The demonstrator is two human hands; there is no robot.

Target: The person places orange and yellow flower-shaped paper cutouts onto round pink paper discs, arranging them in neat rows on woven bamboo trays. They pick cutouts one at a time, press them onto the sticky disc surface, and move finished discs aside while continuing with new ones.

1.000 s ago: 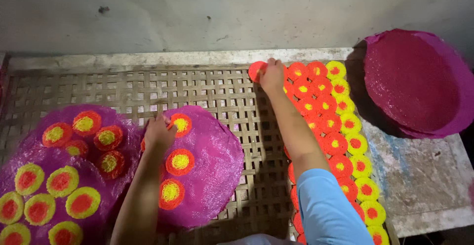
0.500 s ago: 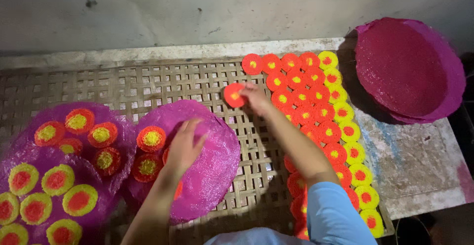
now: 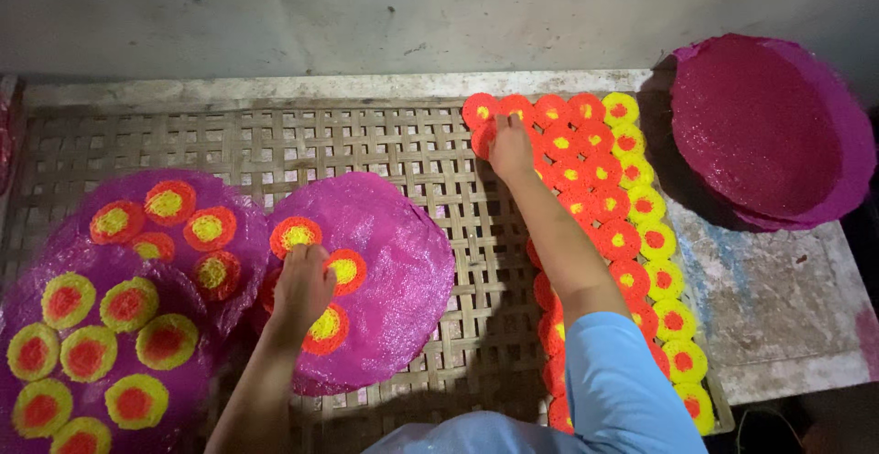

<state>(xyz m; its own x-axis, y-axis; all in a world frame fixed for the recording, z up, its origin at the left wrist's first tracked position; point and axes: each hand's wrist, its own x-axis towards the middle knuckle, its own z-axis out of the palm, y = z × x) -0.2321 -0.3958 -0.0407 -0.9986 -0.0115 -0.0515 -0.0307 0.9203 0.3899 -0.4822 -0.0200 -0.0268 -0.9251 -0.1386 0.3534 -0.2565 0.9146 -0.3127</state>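
My right hand reaches across the woven bamboo mat and holds a red disc with a yellow centre down at the top left of a long band of red and yellow discs. My left hand lies with curled fingers on a round magenta sheet, among three red discs with yellow centres. Whether it grips one is hidden by the hand.
More magenta sheets at the left carry red-and-yellow discs and yellow discs with red centres. A stack of dark pink round sheets sits at the right on a worn concrete slab. A grey wall stands behind.
My right hand has carried a red disc from mid-mat back up to the band's top left. The left hand has closed its spread fingers and settled among the discs on the magenta sheet.
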